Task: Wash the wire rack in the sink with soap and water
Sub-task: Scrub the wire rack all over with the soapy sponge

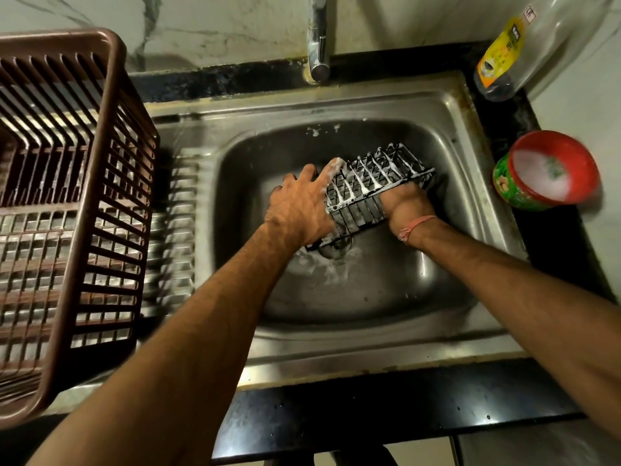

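Observation:
A black wire rack (pixel 373 183), streaked with white soap foam, is held tilted over the bowl of the steel sink (pixel 336 109). My left hand (pixel 300 205) grips the rack's left end, its fingers curled over the edge and wet with foam. My right hand (pixel 408 205) holds the rack's near right side from below; its fingers are hidden behind the wires, so I cannot tell whether it also holds a scrubber. A pink thread band circles my right wrist. Foam lies around the drain (pixel 334 247).
The tap (pixel 317 42) stands at the back of the sink, with no water running. A brown plastic dish basket (pixel 67 203) sits on the draining board at left. A red tub of soap (pixel 551 169) and a yellow-labelled bottle (pixel 504 52) stand on the black counter at right.

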The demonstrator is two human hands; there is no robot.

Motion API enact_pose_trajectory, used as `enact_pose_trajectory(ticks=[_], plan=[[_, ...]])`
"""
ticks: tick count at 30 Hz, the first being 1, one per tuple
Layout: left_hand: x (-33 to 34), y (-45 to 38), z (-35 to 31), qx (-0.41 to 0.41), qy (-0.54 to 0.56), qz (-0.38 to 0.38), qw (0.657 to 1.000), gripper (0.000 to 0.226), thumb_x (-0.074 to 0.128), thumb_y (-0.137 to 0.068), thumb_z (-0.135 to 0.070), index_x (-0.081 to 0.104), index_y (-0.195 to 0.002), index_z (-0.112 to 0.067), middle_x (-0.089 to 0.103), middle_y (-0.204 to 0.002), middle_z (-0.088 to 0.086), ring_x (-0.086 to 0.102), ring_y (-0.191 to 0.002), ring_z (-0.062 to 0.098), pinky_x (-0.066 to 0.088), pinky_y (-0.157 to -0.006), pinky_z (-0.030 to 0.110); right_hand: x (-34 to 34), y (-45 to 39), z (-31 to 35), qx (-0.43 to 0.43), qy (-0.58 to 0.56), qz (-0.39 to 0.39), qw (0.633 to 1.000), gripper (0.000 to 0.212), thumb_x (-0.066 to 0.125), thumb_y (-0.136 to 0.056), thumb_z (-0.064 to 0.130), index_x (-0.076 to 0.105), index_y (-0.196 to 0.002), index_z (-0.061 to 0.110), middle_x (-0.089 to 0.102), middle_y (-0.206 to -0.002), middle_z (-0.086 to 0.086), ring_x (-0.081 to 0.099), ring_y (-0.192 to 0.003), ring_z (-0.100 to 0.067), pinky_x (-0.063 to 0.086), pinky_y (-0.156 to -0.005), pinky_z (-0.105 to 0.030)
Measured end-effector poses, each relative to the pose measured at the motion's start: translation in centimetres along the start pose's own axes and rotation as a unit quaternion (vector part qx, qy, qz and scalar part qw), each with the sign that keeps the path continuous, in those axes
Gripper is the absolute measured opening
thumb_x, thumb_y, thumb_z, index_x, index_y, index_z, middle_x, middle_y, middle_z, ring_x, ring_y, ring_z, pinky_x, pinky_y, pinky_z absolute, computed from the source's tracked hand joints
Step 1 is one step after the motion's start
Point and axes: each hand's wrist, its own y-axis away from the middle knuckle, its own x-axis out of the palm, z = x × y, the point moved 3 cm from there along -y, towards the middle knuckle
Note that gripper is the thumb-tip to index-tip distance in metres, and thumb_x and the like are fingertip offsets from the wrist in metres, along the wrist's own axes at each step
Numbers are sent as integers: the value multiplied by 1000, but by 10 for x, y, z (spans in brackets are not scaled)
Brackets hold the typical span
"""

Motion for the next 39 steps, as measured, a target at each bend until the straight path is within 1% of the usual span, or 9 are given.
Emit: enact_pose_trajectory(ticks=[3,8,13,20,22,26,31,34,39], plan=[[-1,-1,1,9,-5,7,1000,117,76,-85,-38,-6,-168,-43,41,-153,6,51,-129,37,55,-101,53,4,-21,-2,-24,-1,-46,999,36,56,-98,16,65,-133,10,65,-135,-17,60,-126,-39,48,-109,-49],[-2,-1,0,6,-13,10,1000,117,76,-86,-36,-7,-168,-43,40,-155,7,50,-131,37,53,-103,54,12,-15,0,48,-49,-93,993,31,59,-91,5,72,-118,14,71,-119,-13,66,-113,-39,55,-96,-45],[-2,0,-1,-3,6,-2,1000,113,74,-85,-31,0,-169,-40,42,-150,7,52,-126,35,53,-100,52,22,20,-1,57,-42,-26,997,19,57,-92,4,73,-100,10,74,-100,-16,72,-96,-38,59,-77,-41],[-3,-1,-1,1,23,5,1000,110,72,-84,-31,4,-169,-39,42,-148,6,52,-124,34,53,-98,50,24,-23,-12,25,-84,-13,996,29,58,-96,12,69,-122,9,66,-132,-17,60,-124,-35,45,-104,-36],[-3,-1,0,7,39,0,999,107,70,-83,-35,8,-169,-39,43,-147,6,53,-123,35,55,-96,51,29,-28,-11,112,-202,-80,970,36,64,-89,11,71,-124,10,68,-131,-13,59,-126,-32,41,-109,-31],[0,0,4,22,82,-8,996,101,64,-82,-39,12,-169,-36,47,-143,6,55,-121,38,57,-95,56,37,-22,2,330,-469,-145,806,25,75,-78,3,77,-102,11,77,-107,-7,70,-103,-22,47,-83,-18],[10,1,11,-13,200,31,979,90,58,-94,-40,12,-171,-33,39,-168,11,49,-144,37,44,-118,52,36,-23,20,388,-602,-215,664,29,85,-69,-8,68,-86,9,65,-84,-1,66,-86,-22,48,-72,-10],[21,2,20,-35,272,81,958,88,56,-98,-33,9,-172,-32,30,-174,10,41,-152,31,35,-124,49,42,-20,29,383,-602,-225,664,35,76,-73,-11,63,-78,20,65,-84,3,63,-85,-18,60,-86,-35],[23,-6,35,-51,320,150,934,84,55,-100,-32,12,-171,-29,19,-178,5,29,-159,27,27,-130,52,40,-11,40,345,-544,-263,719,32,71,-73,-14,72,-88,15,73,-90,-4,67,-82,-16,43,-69,-1]])
